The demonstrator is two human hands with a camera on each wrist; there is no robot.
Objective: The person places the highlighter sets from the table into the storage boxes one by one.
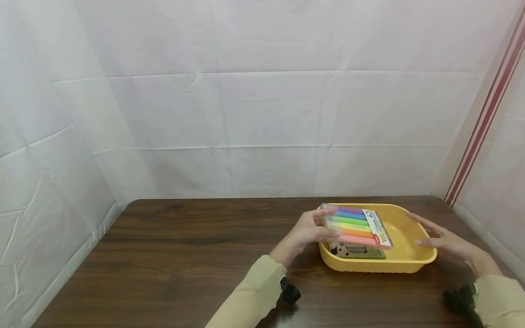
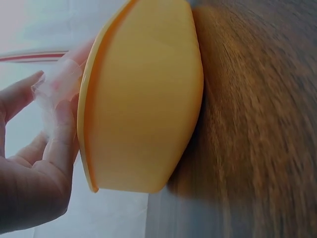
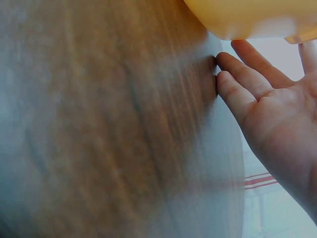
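In the head view my left hand (image 1: 307,231) grips the left end of a clear pack of highlighters (image 1: 348,224), thumb on the near side and fingers on the far side. The pens run from purple to pink, with a white label on the right end. It is tilted over the left half of a yellow plastic basin (image 1: 410,266). My right hand (image 1: 449,243) is at the basin's right end, fingers extended along the rim and thumb over it. In the right wrist view its fingers (image 3: 245,77) are spread just under the basin wall.
A flat green box with a panda picture (image 1: 357,251) lies inside the basin, partly hidden under the pack. The basin stands on the right part of a dark wood table (image 1: 184,255). White sheeting (image 1: 262,114) hangs behind and at both sides.
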